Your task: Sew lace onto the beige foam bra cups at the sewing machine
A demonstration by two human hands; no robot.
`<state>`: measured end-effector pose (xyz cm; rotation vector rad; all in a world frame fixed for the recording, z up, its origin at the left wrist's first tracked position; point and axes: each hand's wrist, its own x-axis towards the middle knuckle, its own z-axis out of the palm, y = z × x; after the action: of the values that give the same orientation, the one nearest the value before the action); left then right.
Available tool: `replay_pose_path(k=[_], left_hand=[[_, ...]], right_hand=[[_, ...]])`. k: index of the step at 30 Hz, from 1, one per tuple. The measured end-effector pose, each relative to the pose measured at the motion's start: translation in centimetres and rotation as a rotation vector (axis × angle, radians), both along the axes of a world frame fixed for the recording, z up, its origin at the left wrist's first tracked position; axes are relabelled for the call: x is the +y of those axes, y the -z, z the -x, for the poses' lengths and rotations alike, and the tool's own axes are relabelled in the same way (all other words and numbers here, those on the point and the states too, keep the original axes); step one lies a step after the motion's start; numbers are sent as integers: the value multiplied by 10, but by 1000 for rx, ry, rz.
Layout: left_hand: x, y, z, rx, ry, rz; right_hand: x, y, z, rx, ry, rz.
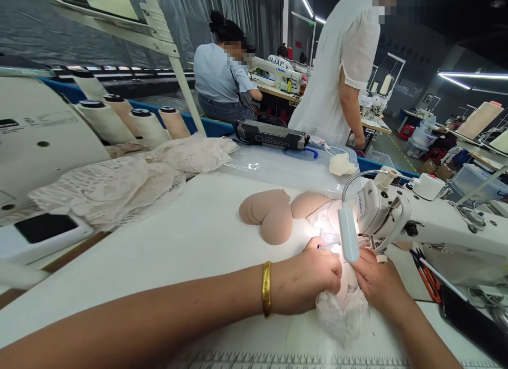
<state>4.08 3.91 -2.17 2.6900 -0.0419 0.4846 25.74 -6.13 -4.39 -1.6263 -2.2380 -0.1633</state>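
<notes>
A lace garment piece with a beige cup in it lies at the white sewing machine, bunched toward me. My left hand, wearing a gold bangle on its wrist, is closed on the lace piece from the left. On the other side my right hand lies against the fabric close to the needle area, its fingers stretched out and pressing down. A small clip-like lamp on a bendy neck lights the spot and hides some fingertips. Several beige foam cups rest on the table beyond my left hand.
Scissors with orange handles and a black phone lie at the right. Pale lace fabric is heaped at the left beside thread cones. A ruler strip runs along the front. Two people, one seated and one standing, are beyond the table.
</notes>
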Motion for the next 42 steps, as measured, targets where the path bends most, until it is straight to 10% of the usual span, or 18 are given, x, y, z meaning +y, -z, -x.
replay_pose_path(k=[42], left_hand=[[3,-5,-2,114,-44,-97]], right_hand=[[1,16,-6,-178,94,-21]])
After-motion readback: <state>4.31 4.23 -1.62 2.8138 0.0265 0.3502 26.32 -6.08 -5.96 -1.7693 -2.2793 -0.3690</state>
